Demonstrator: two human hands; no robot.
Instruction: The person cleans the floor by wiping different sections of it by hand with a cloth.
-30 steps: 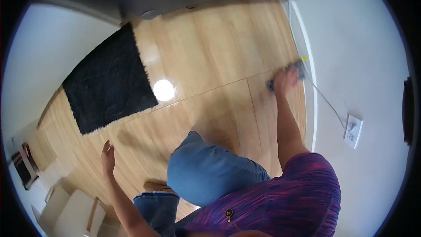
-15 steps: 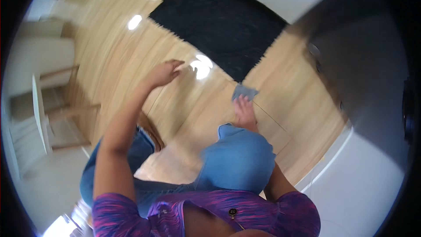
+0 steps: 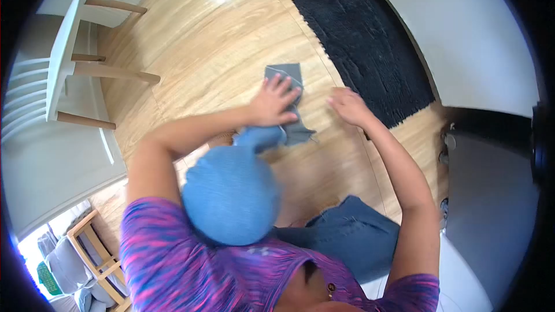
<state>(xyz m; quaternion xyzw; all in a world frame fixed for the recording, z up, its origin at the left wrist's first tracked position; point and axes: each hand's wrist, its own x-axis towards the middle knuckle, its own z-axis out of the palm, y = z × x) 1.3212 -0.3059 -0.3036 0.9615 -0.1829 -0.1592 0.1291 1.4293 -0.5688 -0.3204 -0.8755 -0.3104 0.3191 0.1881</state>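
Observation:
A grey cloth lies on the wood-look floor, with one part above my left hand and another crumpled below it. My left hand is spread flat on the cloth, its fingers apart and pointing up. To the right, my right hand hovers by the left edge of the black rug, its fingers curled together; whether anything small is inside them is hidden. My bent knee in blue jeans is just below my left hand.
A white chair with wooden legs stands at the upper left. A wooden frame and grey fabric items are at the lower left. On the right are a white panel and a dark grey panel.
The view has turned, and the rug now appears further right. My left hand has come down onto the cloth, while my right hand has left it and closed its fingers.

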